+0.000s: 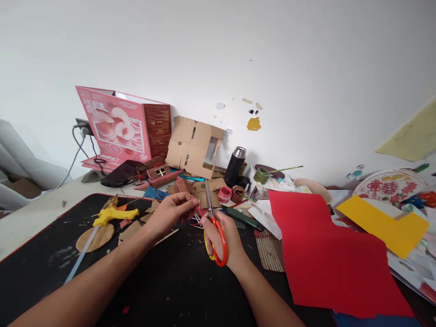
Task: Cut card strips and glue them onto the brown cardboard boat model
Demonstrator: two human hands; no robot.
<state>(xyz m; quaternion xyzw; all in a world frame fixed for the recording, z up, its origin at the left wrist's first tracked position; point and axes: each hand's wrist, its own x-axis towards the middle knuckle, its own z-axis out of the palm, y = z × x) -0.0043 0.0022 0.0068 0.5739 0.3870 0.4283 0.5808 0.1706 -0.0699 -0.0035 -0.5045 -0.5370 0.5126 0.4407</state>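
Small dark-red scrap (pixel 188 213) sits pinched in the fingers (pixel 190 200) of the left hand (pixel 170 210), held just above the black mat (pixel 163 281) on the bench. Scissors (pixel 214 227), orange-handled, are in the right hand (pixel 223 238), its fingers closed through the loops; blades point up and away, touching or nearly touching the scrap. Left of the scissors: yellow glue gun (pixel 111 214) on a cardboard disc. Right of the scissors: red paper sheet (pixel 327 254). Beyond the scissors: paint pots (pixel 230 194), black flask (pixel 235 164). Risk, as judged: scrap is tiny, so the left fingertips lie close to the blades; a slip could nick them or drop the piece into the clutter.
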